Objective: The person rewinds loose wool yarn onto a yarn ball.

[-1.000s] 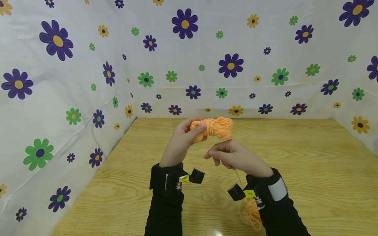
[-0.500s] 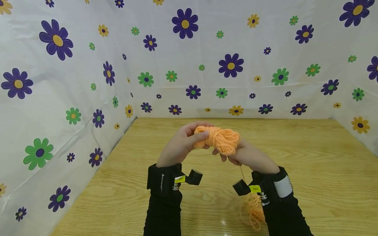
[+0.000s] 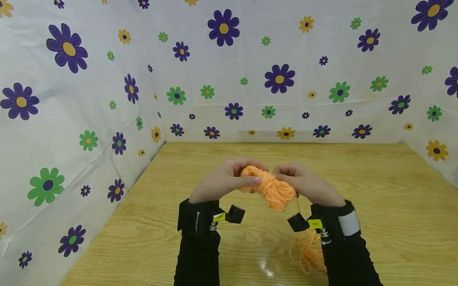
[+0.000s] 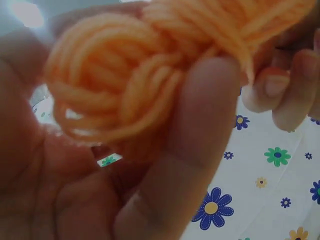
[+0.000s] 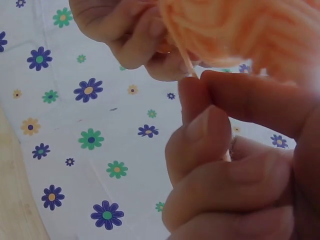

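Note:
An orange yarn bundle (image 3: 273, 190), wrapped round its middle, is held above the table by my left hand (image 3: 229, 178). In the left wrist view the thumb presses on the bundle (image 4: 115, 90) near its wrapped waist, with the fingers behind it. My right hand (image 3: 307, 182) is close at the bundle's right side. The right wrist view shows its thumb and forefinger pinching a single yarn strand (image 5: 186, 52) that runs up to the bundle. From below the right hand, the strand hangs towards a loose orange yarn pile (image 3: 309, 252) on the table, partly hidden by the right sleeve.
The wooden table (image 3: 143, 238) spreads under both arms. A white cloth (image 3: 200, 71) with printed flowers hangs behind it and along the sides. Both wrists carry black straps with small cameras (image 3: 236, 214).
The bundle has come lower and nearer, and its right end has tilted down. My right hand has gone behind the bundle and up to its far right side, carrying the strand round.

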Tool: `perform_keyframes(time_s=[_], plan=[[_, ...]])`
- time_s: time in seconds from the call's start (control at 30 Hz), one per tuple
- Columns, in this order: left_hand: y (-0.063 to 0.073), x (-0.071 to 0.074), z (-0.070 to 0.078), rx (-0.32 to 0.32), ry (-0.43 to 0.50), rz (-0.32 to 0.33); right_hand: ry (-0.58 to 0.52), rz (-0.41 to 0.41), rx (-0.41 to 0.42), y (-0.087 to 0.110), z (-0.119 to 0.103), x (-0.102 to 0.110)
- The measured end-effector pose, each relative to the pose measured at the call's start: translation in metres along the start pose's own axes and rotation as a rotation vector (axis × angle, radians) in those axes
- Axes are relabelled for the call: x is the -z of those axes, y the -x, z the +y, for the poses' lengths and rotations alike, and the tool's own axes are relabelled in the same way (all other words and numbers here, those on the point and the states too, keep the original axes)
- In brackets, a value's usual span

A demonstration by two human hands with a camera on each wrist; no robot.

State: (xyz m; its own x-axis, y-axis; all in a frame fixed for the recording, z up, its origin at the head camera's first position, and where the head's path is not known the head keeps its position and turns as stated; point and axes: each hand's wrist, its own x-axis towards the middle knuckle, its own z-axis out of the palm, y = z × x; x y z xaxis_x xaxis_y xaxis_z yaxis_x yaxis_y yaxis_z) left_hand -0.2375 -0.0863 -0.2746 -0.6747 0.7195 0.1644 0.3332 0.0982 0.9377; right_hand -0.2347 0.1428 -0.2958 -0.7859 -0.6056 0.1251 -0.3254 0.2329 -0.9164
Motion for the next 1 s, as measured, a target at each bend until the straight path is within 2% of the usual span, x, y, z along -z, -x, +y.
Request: perform_keyframes(time_s=[0.17,0.33,0.53,0.77,1.0], plan=[[0.000,0.000,-0.001,0.014,-0.078,-0.045,-0.013,0.051,-0.008,0.000,0.000,0.001],[-0.002,0.000,-0.002,0.044,-0.120,-0.039,-0.016,0.105,-0.030,0.001,-0.002,0.002],[-0.002,0.000,-0.003,0.069,-0.157,-0.036,-0.040,0.134,-0.025,0.003,-0.004,0.003],[-0.003,0.000,-0.005,0.120,-0.213,0.015,-0.100,0.171,-0.011,0.006,-0.007,0.004],[-0.005,0.000,-0.010,0.136,-0.305,0.088,-0.135,0.212,0.011,0.010,-0.011,0.003]])
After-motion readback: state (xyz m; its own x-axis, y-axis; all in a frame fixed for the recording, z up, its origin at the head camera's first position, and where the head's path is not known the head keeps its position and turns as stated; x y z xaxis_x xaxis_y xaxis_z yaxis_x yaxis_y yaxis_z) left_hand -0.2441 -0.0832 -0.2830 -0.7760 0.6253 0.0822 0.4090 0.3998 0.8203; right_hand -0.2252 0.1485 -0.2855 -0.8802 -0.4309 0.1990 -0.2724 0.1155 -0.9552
